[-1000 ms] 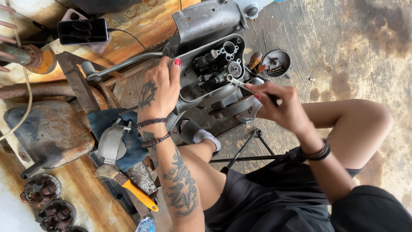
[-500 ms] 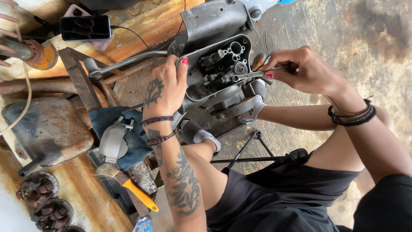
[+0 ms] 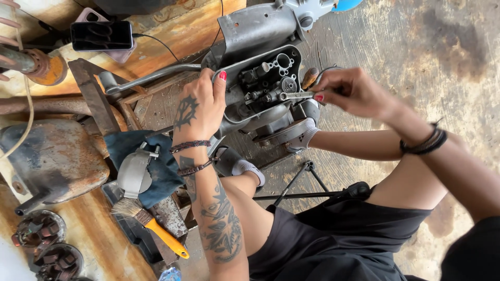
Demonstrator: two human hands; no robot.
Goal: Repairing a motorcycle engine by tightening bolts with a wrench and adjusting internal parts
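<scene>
Left hand [image 3: 200, 106] is clamped on the rim of the open engine casing [image 3: 263, 86], fingers curled over the edge nearest the person, thumb side down. Reads as a brace: it keeps the casing from rocking while the other hand works inside.

Right hand [image 3: 354, 92] pinches the handle end of a small wrench [image 3: 294, 96], fingers narrow and closed around it. The wrench head sits on a fitting in the middle of the open cavity, just left of the right fingertips. Shank lies roughly level across the opening, so the hand stays outside the casing and only the tool reaches in.

The casing lies cavity up toward the camera, propped between the person's knees, feet in white socks [image 3: 250, 169] under it. Can't tell exactly what it rests on; it looks like the rusty frame beneath.

Parked out of the work zone, well left of the left fingers:
- grey metal cover [image 3: 133, 174] on a blue rag [image 3: 161, 166], probably to keep it off the grit
- paintbrush with orange handle [image 3: 156, 229] below it, bristles pointing away from the person
- phone [image 3: 101, 35] up on the wooden plank, cable attached
- dark round parts [image 3: 39, 229] at the bottom left corner

A tripod leg [image 3: 297, 182] runs under the right forearm.
</scene>
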